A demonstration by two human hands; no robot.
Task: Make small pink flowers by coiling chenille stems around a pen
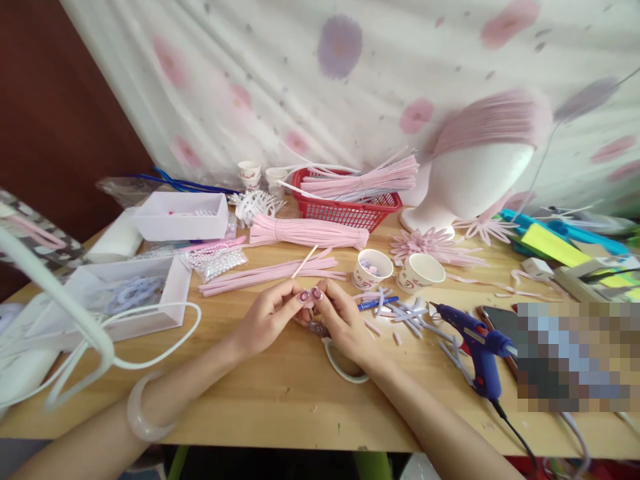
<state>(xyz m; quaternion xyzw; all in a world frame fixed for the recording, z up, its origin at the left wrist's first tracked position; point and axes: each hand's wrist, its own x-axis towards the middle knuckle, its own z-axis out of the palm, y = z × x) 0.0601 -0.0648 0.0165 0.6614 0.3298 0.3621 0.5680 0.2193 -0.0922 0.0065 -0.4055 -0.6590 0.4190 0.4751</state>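
Observation:
My left hand (267,319) and my right hand (343,320) meet over the middle of the wooden table (280,393), thumbs together. Both pinch a small pink piece (309,301) between the fingertips; a thin wooden stick (305,261) pokes up from behind the left fingers. Under the right hand lies a pair of scissors (340,357) with a white handle. Loose pink pipe cleaners (273,273) lie just beyond the hands. A pale bangle (143,413) sits on my left wrist.
A blue glue gun (475,343) lies at the right with its cord running off the front edge. Two paper cups (373,270), a red basket (350,210) of pink stems, a white foam head (470,180), white trays (183,217) and white tubing (90,333) surround the work spot.

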